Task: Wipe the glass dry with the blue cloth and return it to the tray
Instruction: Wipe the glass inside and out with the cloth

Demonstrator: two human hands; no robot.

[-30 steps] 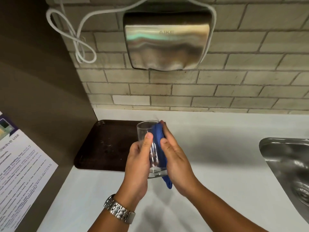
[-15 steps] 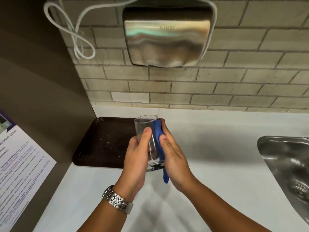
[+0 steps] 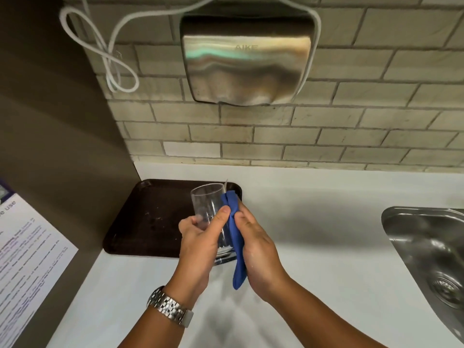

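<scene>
A clear drinking glass (image 3: pixel 208 207) is held upright in the air, over the right end of the dark brown tray (image 3: pixel 145 217). My left hand (image 3: pixel 198 244) grips its lower body, thumb across the front. My right hand (image 3: pixel 258 249) presses the blue cloth (image 3: pixel 236 237) against the glass's right side. The cloth runs from near the rim down past the base, its tail hanging below my palm. The tray lies flat on the white counter in the left corner, with nothing on it.
A steel hand dryer (image 3: pixel 247 61) with a looped white cable (image 3: pixel 110 64) hangs on the brick wall above. A steel sink (image 3: pixel 426 252) is set in the white counter (image 3: pixel 313 222) at the right. A printed notice (image 3: pixel 27 267) is on the brown side panel at left.
Both hands and the glass stay close together over the tray's right end. The cloth has shifted slightly along the glass's right side, and my left thumb has moved across the front.
</scene>
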